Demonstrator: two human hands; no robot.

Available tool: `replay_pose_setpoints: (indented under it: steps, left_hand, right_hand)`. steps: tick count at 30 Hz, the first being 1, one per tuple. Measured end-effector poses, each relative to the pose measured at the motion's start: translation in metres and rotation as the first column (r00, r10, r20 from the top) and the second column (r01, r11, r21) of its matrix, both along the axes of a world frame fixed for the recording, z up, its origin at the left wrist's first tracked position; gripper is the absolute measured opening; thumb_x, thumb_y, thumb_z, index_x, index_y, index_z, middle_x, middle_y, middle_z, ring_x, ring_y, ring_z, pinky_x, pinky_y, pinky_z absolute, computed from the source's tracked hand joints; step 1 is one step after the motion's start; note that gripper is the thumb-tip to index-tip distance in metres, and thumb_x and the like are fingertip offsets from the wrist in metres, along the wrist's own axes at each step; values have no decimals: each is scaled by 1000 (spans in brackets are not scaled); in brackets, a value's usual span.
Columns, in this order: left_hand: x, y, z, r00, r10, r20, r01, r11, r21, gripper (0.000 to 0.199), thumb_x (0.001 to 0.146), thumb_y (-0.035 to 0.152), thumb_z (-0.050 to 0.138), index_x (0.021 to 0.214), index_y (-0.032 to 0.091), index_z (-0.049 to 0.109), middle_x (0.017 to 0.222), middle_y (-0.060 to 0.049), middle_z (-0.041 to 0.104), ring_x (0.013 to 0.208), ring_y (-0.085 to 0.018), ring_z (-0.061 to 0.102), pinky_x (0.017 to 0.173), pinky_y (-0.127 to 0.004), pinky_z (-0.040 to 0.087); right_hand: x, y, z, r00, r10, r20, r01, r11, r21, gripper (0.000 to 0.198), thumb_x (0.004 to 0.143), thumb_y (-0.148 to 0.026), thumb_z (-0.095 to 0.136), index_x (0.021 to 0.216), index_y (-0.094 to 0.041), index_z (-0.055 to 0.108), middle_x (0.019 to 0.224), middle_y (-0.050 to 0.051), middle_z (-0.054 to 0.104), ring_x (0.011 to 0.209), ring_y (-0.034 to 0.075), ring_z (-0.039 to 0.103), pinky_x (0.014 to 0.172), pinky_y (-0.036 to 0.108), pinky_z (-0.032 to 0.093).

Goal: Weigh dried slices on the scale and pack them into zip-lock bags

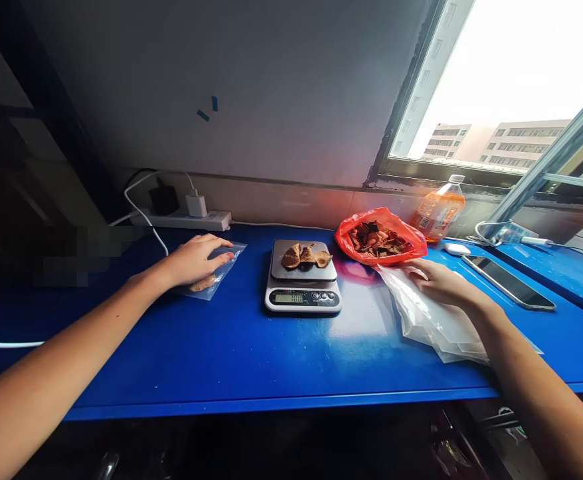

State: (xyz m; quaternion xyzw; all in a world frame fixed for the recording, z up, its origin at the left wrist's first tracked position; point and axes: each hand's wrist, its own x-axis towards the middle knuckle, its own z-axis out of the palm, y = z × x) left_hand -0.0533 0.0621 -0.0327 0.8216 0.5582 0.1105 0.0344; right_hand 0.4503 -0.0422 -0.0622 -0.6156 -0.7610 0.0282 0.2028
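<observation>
My left hand [199, 262] lies over a small clear plastic bag [215, 285] with some brown pieces inside; its fingers are stretched out and apart. My right hand [436, 280] is at the upper edge of a fanned stack of clear plastic bags [431, 327], thumb and fingers drawn together on the plastic. Between the hands stands a digital kitchen scale [303, 303]. On its metal plate sit a few curled, dried brown slices [305, 257]. Just beyond my right hand, a red plastic bag [346, 245] stands open, filled with similar dried slices [379, 239].
A bottle of orange drink [439, 210] stands behind the red bag. To the right lie a phone [509, 283] and a white case [456, 249]. A power strip [171, 220] with a charger and white cable runs along the wall. The blue table [196, 360] ends at a front edge.
</observation>
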Motion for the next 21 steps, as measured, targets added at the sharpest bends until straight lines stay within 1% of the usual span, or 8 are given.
replay_pose_setpoints:
  steps: [3,6,8,10,12,15,17,21]
  left_hand:
    - [2,-3,2,1000,-24,-6,24,1000,-6,58,83,56,39,126,23,59,133,-9,56,125,-30,48,104,-43,39]
    - [2,-3,2,1000,-17,1,17,1000,-5,57,83,56,39,125,22,59,134,-9,55,125,-29,49,104,-42,39]
    - [1,-3,2,1000,-12,10,12,1000,-8,56,83,56,39,124,23,59,134,-8,55,124,-29,49,103,-41,40]
    - [1,-3,2,1000,-19,17,19,1000,-5,56,83,57,39,124,24,59,134,-8,55,124,-29,49,104,-41,40]
    - [2,-4,3,999,-28,22,27,1000,6,55,83,56,40,123,24,59,134,-8,55,125,-29,49,104,-41,39]
    - [4,-8,4,998,-58,37,56,998,36,53,84,55,41,121,24,61,132,-8,56,124,-29,49,104,-41,39]
    - [8,-13,6,994,-90,57,87,995,54,51,85,54,40,120,24,62,130,-7,58,124,-28,49,104,-41,39]
    - [18,-24,12,985,-141,100,133,988,84,48,86,51,41,119,24,62,128,-6,59,123,-27,49,104,-41,39]
  right_hand:
    - [0,2,-3,997,72,12,-72,996,61,42,77,-4,45,109,-21,66,115,15,67,102,26,63,87,37,48]
    - [6,8,-10,995,87,53,-94,984,148,44,74,-4,47,111,-19,66,115,16,66,104,26,61,90,41,48]
    - [11,13,-14,994,60,95,-79,974,214,39,73,-6,49,105,-19,66,111,14,67,101,25,62,88,41,49]
    - [14,18,-16,991,9,134,-47,959,280,29,73,-11,52,97,-19,66,103,11,68,95,24,62,84,41,50]
    - [13,21,-14,987,-19,160,-32,949,313,20,74,-14,53,88,-19,65,94,9,68,88,22,62,80,39,51]
    - [5,18,-3,989,-3,145,-42,951,308,18,78,-14,48,84,-20,63,89,7,68,85,20,62,78,37,51]
    - [-6,8,9,995,13,99,-45,944,326,19,81,-15,46,89,-21,63,90,7,67,85,20,62,77,37,51]
    - [-47,-18,40,993,114,16,-111,917,383,19,87,-21,47,99,-22,61,93,7,67,86,20,64,77,38,52]
